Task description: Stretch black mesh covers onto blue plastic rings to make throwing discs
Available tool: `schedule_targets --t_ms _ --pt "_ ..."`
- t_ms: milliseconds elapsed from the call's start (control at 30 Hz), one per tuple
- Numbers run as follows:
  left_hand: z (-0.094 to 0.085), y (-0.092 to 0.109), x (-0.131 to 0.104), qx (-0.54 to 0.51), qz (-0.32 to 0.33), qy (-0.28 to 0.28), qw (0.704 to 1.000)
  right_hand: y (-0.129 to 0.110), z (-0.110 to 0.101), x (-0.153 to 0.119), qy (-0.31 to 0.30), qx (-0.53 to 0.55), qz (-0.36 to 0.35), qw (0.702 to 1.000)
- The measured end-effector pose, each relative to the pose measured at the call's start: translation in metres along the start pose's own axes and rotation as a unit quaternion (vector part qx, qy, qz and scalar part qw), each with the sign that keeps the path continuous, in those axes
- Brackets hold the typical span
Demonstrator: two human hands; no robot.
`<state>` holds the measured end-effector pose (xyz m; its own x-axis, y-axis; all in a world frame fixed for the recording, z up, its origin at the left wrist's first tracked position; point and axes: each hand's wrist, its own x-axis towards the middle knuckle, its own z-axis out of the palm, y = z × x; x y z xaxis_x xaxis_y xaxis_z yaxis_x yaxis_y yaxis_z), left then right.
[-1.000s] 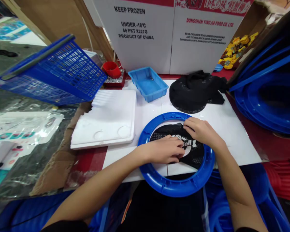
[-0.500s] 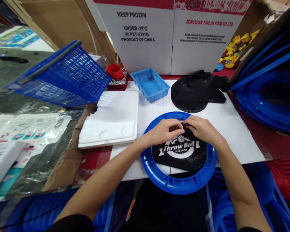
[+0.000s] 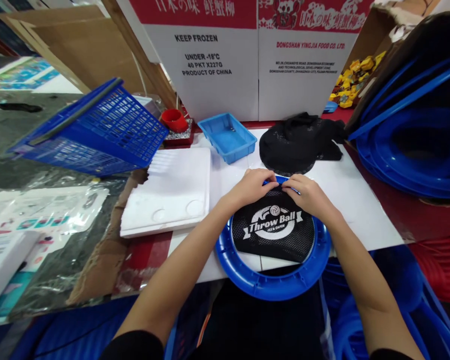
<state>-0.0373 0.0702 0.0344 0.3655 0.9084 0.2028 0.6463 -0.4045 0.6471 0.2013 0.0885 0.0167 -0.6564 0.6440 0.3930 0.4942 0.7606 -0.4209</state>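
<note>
A blue plastic ring (image 3: 273, 287) lies at the front edge of the white work surface. Inside it is a round black mesh net (image 3: 247, 242) printed "Throw Ball" in white. At the ring's far side, my left hand (image 3: 255, 185) pinches the net's upper edge against the rim. Close beside it, my right hand (image 3: 303, 194) pinches the same edge, fingertips bent over the ring. The net's lower edge lies loose, apart from the near rim, where a strip of white surface shows. What lies under the fingertips is partly hidden.
Black mesh pieces (image 3: 300, 142) lie beyond the ring, beside a light blue tray (image 3: 228, 136). A white foam slab (image 3: 172, 195) and a blue basket (image 3: 97, 130) are on the left. Blue rings (image 3: 416, 155) fill a box on the right. A white carton (image 3: 217, 90) stands behind.
Both hands have moved from over the net up to the ring's far rim. The net's upper edge has been drawn up to that rim, and its lower edge has shifted away from me.
</note>
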Motion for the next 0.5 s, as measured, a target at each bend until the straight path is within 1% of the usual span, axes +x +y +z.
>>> schedule_targets --t_ms 100,200,333,433,500 --pt "0.006 -0.008 -0.001 -0.063 -0.003 0.027 0.998 0.006 0.005 0.001 0.008 0.008 0.015 1.0" --pt "0.013 -0.013 -0.003 -0.064 0.013 0.052 0.996 0.009 0.009 0.003 0.007 0.023 0.018 1.0" --pt "0.018 -0.014 -0.004 -0.008 0.052 0.069 0.996 0.007 0.009 0.004 0.005 0.046 0.022 0.999" --pt "0.021 -0.013 -0.005 0.06 0.081 0.056 0.993 0.005 0.008 0.005 0.017 0.051 0.024 0.998" --pt "0.022 -0.013 -0.006 0.106 0.089 0.044 0.989 0.004 0.008 0.004 0.021 0.046 0.025 0.998"
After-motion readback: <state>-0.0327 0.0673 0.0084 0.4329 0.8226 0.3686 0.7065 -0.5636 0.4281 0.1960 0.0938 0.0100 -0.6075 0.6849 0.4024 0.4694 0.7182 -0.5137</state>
